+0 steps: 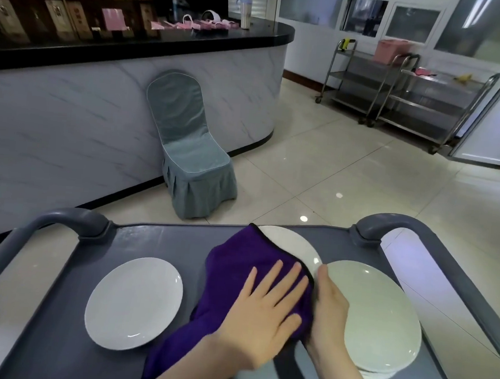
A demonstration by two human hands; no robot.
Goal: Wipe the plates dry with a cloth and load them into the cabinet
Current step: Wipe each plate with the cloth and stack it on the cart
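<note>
Cloth point(236, 266) covers the middle plate point(292, 246) on our cart point(155, 238); our left hand point(263, 307) presses flat on it, while our right hand point(330, 306) grips the plate's rim.

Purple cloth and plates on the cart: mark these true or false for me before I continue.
1. The left hand lies flat on the purple cloth. True.
2. The cloth covers the left plate. False: that plate is bare. The cloth lies over part of the middle plate.
3. The plates on the right form a stack. True.
4. The right hand hangs free, touching nothing. False: it holds the middle plate's rim.
</note>
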